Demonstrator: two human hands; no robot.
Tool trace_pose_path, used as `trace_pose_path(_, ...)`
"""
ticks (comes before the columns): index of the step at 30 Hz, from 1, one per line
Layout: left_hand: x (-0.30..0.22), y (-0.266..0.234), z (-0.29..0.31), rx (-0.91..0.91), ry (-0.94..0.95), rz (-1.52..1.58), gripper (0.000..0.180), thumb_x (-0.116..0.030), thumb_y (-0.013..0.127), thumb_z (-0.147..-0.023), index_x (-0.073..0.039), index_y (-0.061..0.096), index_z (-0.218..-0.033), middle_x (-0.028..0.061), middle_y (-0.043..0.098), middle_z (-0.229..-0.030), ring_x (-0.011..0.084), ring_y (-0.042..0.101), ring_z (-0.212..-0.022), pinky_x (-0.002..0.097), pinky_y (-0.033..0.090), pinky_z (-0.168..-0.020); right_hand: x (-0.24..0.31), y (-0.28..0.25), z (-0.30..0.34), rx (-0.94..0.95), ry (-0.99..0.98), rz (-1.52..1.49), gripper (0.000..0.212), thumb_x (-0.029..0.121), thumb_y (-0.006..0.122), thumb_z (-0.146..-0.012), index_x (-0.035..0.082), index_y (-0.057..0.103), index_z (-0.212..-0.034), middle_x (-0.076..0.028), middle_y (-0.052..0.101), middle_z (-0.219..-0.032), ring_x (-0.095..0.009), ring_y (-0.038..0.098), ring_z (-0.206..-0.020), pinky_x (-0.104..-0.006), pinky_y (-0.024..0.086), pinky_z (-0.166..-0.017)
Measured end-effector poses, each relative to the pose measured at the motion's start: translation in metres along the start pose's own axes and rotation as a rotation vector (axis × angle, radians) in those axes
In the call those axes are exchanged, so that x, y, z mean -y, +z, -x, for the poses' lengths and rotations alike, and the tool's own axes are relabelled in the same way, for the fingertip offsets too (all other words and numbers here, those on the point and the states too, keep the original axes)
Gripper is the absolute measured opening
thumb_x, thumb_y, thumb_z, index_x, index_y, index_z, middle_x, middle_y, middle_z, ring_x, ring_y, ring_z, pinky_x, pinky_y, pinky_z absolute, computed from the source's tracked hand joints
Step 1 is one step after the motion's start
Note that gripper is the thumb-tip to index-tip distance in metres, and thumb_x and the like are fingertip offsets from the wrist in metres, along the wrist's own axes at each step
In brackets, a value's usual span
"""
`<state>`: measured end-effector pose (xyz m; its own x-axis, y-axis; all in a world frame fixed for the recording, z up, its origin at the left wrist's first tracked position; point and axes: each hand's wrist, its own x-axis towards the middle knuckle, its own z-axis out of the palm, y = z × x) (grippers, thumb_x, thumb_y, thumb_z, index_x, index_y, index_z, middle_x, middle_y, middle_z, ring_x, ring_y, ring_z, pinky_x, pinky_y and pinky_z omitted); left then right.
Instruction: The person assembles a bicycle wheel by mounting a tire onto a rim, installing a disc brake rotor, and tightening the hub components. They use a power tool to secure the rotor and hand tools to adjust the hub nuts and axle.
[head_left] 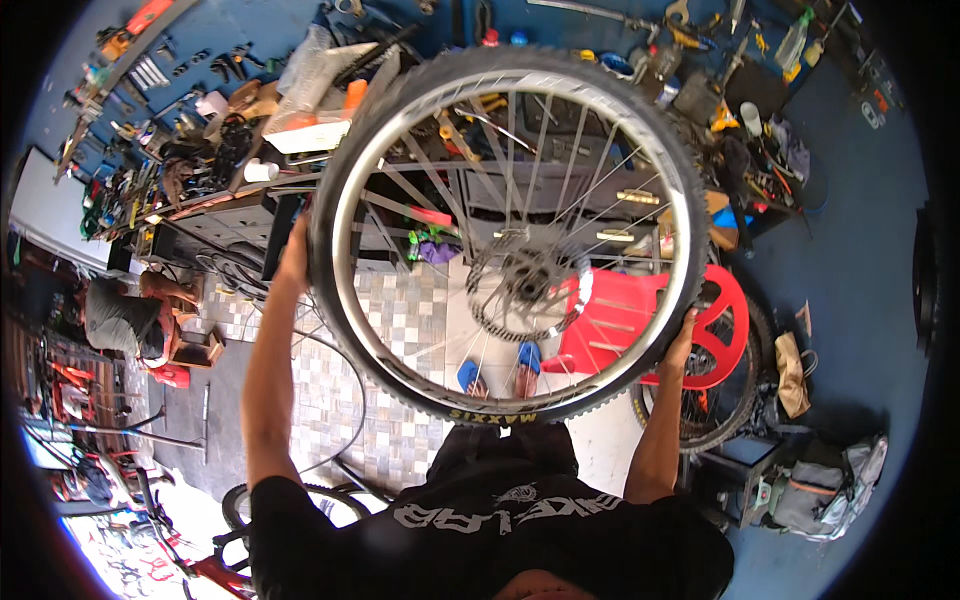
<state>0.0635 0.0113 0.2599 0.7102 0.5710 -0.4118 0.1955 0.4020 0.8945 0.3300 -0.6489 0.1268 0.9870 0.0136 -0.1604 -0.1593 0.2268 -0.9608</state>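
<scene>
I hold a bicycle wheel (530,282) up in front of me, between both hands. It has a black knobby tyre (497,412), a silver rim (345,235), thin spokes and a brake disc around the hub; the spokes look partly smeared. My left hand (296,248) grips the tyre on the left, its fingers mostly hidden behind the rubber. On the lower right, my right hand (681,342) is closed on the tyre too. Through the spokes show a red plastic chair (608,318) and my feet in blue sandals (527,358) on the floor.
Beyond the wheel stands a cluttered workbench with drawers (385,232), below a blue tool wall (570,22). At right are another wheel (738,428), a paper bag (792,377) and a grey backpack (812,497). A person (122,316) bends over at left; a bicycle (215,578) stands lower left.
</scene>
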Motion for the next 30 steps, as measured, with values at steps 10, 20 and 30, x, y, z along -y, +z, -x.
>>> trace_pose_path(10, 0.27, -0.07, -0.033, -0.251, -0.384, 0.078, 0.061, -0.063, 0.043, -0.101, -0.012, 0.073, -0.117, 0.0087, 0.076, -0.101, 0.0238, 0.071, -0.083, 0.0422, 0.06, -0.078, -0.103, -0.038, 0.022, -0.116, 0.133, 0.712, 0.076, 0.068, 0.057, -0.102, -0.007, 0.067, -0.113, -0.008, 0.063, -0.101, -0.021, 0.05, -0.098, -0.0358, 0.044, -0.094)
trace_pose_path(20, 0.319, -0.075, -0.086, -0.27, -0.448, -0.061, 0.058, -0.054, 0.035, -0.106, -0.014, 0.071, -0.127, 0.0095, 0.077, -0.11, 0.0236, 0.072, -0.094, 0.0436, 0.058, -0.087, -0.152, -0.033, -0.022, -0.031, 0.332, 0.907, 0.092, 0.074, 0.055, -0.098, -0.004, 0.06, -0.145, -0.024, 0.06, -0.15, -0.034, 0.052, -0.144, -0.0415, 0.037, -0.119)
trace_pose_path(30, 0.265, -0.053, -0.085, -0.547, 0.017, -1.092, 0.047, -0.048, 0.061, -0.101, -0.005, 0.08, -0.105, 0.0147, 0.072, -0.079, 0.0277, 0.068, -0.071, 0.043, 0.054, -0.069, -0.12, -0.008, -0.037, -0.052, 0.111, 1.378, 0.062, 0.055, 0.07, -0.097, 0.004, 0.071, -0.133, -0.021, 0.071, -0.129, -0.034, 0.07, -0.118, -0.0456, 0.053, -0.099)
